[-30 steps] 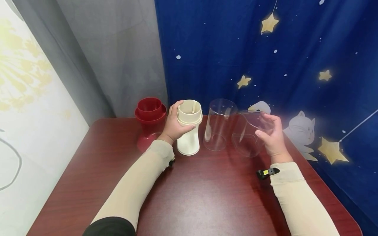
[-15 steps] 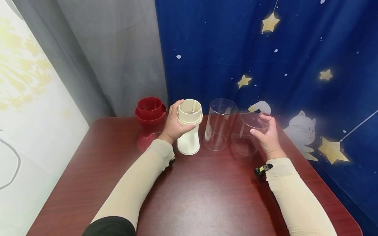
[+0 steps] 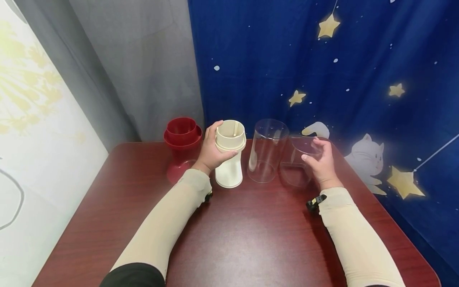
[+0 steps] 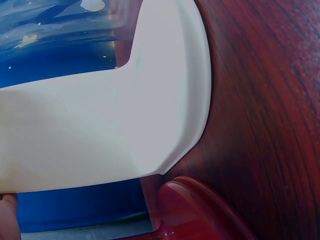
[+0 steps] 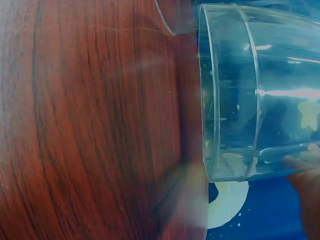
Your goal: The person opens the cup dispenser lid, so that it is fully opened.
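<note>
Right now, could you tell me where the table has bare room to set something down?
The near half of the table is bare, between the two forearms and out to both side edges. The far edge is crowded: red cup, cream cup held by the left hand, clear cylinder, and clear cup held by the right hand.

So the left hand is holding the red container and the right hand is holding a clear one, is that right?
Not quite. In the head view the left hand grips the cream container, not the red container, which stands untouched beside it. The rest holds: the right hand holds a clear container.
</note>
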Tool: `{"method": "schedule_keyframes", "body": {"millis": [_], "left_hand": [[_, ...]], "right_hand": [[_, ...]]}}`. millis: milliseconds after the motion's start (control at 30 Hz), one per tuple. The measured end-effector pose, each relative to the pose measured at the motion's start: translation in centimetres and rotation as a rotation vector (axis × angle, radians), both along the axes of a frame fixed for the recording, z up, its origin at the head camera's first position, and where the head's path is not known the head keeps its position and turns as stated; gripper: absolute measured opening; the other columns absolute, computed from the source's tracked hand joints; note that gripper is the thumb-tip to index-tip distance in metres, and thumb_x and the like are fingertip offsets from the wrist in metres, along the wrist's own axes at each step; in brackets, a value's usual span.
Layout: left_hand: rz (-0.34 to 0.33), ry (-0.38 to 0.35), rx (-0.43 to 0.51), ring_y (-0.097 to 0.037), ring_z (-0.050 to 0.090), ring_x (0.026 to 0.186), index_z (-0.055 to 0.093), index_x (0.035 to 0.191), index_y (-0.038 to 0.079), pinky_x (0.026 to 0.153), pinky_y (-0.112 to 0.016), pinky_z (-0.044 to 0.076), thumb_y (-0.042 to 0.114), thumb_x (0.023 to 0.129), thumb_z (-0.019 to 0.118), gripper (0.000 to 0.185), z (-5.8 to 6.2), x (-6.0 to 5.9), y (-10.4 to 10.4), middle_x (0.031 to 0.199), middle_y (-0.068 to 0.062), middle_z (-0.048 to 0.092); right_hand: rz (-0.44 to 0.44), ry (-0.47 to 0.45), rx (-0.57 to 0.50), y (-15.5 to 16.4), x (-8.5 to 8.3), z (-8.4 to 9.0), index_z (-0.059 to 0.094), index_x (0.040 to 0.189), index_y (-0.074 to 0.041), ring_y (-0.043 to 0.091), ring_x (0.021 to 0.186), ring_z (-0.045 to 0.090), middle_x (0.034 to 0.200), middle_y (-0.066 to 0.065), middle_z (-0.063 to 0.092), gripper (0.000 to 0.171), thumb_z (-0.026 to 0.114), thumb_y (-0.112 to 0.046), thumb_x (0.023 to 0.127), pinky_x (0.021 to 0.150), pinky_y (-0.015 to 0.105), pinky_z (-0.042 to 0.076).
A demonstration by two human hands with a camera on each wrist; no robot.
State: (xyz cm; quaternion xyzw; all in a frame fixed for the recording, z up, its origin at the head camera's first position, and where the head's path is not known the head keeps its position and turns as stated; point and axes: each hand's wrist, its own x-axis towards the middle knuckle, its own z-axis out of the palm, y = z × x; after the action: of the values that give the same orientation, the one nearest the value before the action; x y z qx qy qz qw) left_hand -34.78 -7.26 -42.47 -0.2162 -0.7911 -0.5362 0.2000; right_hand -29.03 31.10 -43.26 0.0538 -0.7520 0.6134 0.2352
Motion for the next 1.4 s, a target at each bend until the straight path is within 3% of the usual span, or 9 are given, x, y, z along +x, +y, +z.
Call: {"method": "schedule_keyframes", "body": {"millis": [367, 567, 700, 867, 1033, 1233, 1400], "left_hand": [[-0.003, 0.004, -0.001, -0.026, 0.051, 0.134, 0.038, 0.156, 0.028, 0.112, -0.047, 0.049, 0.027, 0.065, 0.098, 0.109, 0.1, 0.0, 0.0, 0.155, -0.007, 0.043], [-0.010, -0.008, -0.003, -0.025, 0.051, 0.133, 0.037, 0.156, 0.030, 0.111, -0.048, 0.050, 0.029, 0.064, 0.097, 0.110, 0.2, 0.2, 0.1, 0.156, -0.007, 0.042], [-0.002, -0.014, 0.000, -0.025, 0.051, 0.133, 0.038, 0.156, 0.030, 0.112, -0.047, 0.049, 0.028, 0.064, 0.097, 0.110, 0.2, 0.2, 0.2, 0.155, -0.007, 0.043], [0.006, -0.008, -0.001, -0.026, 0.051, 0.134, 0.038, 0.156, 0.029, 0.113, -0.047, 0.048, 0.027, 0.064, 0.098, 0.110, 0.2, 0.2, 0.2, 0.155, -0.007, 0.043], [0.010, -0.010, -0.002, -0.025, 0.051, 0.134, 0.038, 0.156, 0.030, 0.113, -0.047, 0.048, 0.027, 0.063, 0.098, 0.110, 0.3, 0.3, 0.1, 0.155, -0.007, 0.043], [0.013, -0.010, -0.004, -0.025, 0.052, 0.134, 0.038, 0.156, 0.030, 0.113, -0.047, 0.048, 0.028, 0.064, 0.097, 0.109, 0.2, 0.2, 0.0, 0.154, -0.007, 0.044], [0.016, -0.015, -0.006, -0.026, 0.052, 0.134, 0.038, 0.156, 0.030, 0.113, -0.047, 0.048, 0.028, 0.064, 0.098, 0.109, 0.2, 0.2, 0.0, 0.154, -0.007, 0.044]], "right_hand": [[0.009, -0.021, -0.052, -0.2, -1.2, -0.4, 0.040, 0.141, 0.006, 0.035, 0.152, 0.040, 0.168, 0.019, 0.035, 0.064, 0.068, 0.012, 0.084, 0.104, 0.019, 0.046], [0.012, -0.054, -0.059, -0.4, -1.7, -0.6, 0.036, 0.141, 0.011, 0.035, 0.153, 0.039, 0.170, 0.016, 0.034, 0.063, 0.066, 0.013, 0.085, 0.098, 0.014, 0.046], [0.023, -0.064, -0.046, -0.3, -2.2, -1.0, 0.034, 0.142, 0.012, 0.035, 0.154, 0.037, 0.170, 0.014, 0.034, 0.064, 0.066, 0.014, 0.086, 0.101, 0.014, 0.044], [0.023, -0.068, -0.013, -0.1, -2.5, -1.0, 0.035, 0.141, 0.012, 0.036, 0.154, 0.038, 0.170, 0.014, 0.034, 0.063, 0.066, 0.013, 0.086, 0.113, 0.024, 0.042], [0.037, -0.064, 0.019, 0.0, -2.2, -0.7, 0.035, 0.140, 0.013, 0.039, 0.152, 0.039, 0.169, 0.018, 0.034, 0.063, 0.066, 0.013, 0.085, 0.126, 0.044, 0.035], [0.088, -0.077, 0.028, 0.0, -1.3, -0.2, 0.033, 0.141, 0.015, 0.045, 0.153, 0.035, 0.167, 0.026, 0.032, 0.064, 0.063, 0.015, 0.085, 0.128, 0.052, 0.028], [0.068, -0.111, 0.094, -0.8, 0.4, 1.0, 0.035, 0.142, 0.016, 0.047, 0.151, 0.037, 0.159, 0.034, 0.039, 0.064, 0.064, 0.011, 0.086, 0.124, 0.058, 0.033]]}}
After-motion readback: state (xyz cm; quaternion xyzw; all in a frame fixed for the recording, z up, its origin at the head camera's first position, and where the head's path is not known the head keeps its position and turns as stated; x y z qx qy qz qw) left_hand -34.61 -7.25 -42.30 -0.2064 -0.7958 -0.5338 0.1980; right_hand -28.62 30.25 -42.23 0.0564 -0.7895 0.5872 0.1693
